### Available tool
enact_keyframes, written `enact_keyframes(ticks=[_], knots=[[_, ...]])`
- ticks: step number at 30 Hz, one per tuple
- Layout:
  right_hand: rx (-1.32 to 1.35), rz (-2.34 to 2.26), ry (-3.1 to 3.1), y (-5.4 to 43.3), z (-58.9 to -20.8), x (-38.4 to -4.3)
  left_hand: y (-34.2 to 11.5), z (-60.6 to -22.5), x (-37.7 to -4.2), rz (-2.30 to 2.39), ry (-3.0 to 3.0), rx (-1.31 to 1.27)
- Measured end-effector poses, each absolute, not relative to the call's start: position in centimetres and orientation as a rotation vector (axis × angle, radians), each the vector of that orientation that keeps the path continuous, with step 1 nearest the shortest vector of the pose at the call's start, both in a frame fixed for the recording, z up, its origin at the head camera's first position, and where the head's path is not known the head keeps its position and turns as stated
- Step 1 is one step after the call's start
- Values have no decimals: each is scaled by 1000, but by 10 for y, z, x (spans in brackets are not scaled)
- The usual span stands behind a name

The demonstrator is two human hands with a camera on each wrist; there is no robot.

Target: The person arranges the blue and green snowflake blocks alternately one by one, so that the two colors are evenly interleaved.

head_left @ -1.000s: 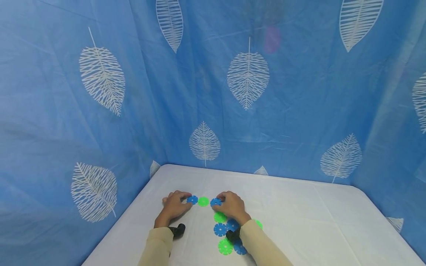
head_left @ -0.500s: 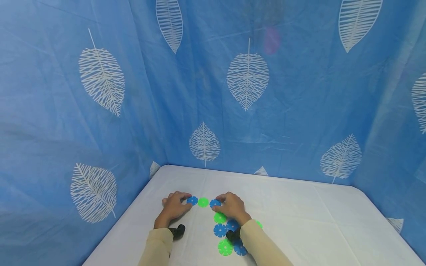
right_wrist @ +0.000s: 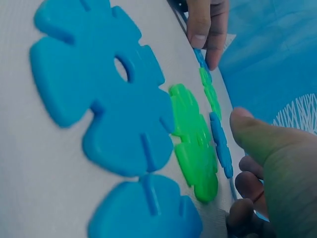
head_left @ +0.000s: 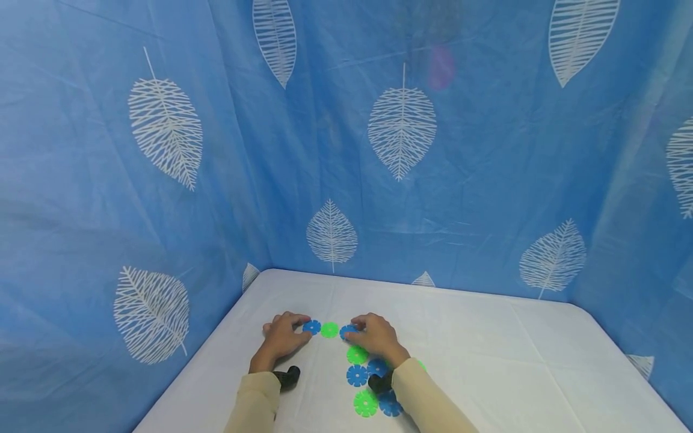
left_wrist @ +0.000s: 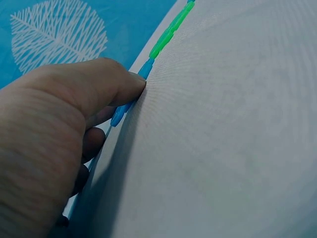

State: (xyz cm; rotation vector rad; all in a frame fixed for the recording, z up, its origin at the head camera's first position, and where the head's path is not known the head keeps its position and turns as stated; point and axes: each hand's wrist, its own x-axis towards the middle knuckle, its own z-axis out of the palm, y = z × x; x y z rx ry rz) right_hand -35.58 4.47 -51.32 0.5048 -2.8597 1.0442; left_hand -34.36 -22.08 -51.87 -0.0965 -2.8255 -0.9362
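My left hand (head_left: 283, 334) pinches a blue notched snowflake disc (head_left: 312, 328) between thumb and index finger, at the left end of a short row. A green snowflake disc (head_left: 329, 329) lies flat in the middle of that row. At its right end, the thumb and index finger of my right hand (head_left: 379, 335) grip the edges of another blue snowflake disc (right_wrist: 221, 146), partly covered in the head view. This disc sits close beside the green one. Down in the left wrist view, the thumb (left_wrist: 131, 87) presses the left blue disc's near edge.
Several more discs lie near my right forearm: a green disc (head_left: 356, 355), a blue disc (head_left: 357, 376) and a green disc (head_left: 365, 403) among them. The sleeve and black wrist mount hide some. A blue leaf-patterned curtain (head_left: 465, 180) surrounds the white table (head_left: 487, 349).
The blue disc in my right hand has shifted slightly left, closer to the green one. My left hand keeps its hold, and the view has tilted a little.
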Motion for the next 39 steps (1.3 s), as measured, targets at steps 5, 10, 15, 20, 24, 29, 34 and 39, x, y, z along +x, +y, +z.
enact_keyframes(ticks=[5, 10, 15, 20, 24, 29, 34, 39], knots=[[521, 1051, -2817, 46, -509, -352, -223, -520, -343, -936, -2824, -96], [494, 1032, -2734, 56, -500, -349, -224, -517, -343, -956, -2825, -112], [512, 1008, -2647, 73, -489, -349, -224, -516, -345, -960, -2820, -122], [465, 1019, -2622, 92, -479, -344, -225, -520, -347, -937, -2837, -115], [420, 1037, -2608, 106, -474, -337, -226, -521, -348, -930, -2833, -131], [397, 1049, -2583, 120, -465, -329, -226, -518, -345, -943, -2813, -149], [413, 990, -2576, 133, -458, -320, -225, -517, -344, -945, -2828, -138], [437, 919, -2554, 146, -450, -311, -225, -516, -344, -944, -2832, -143]])
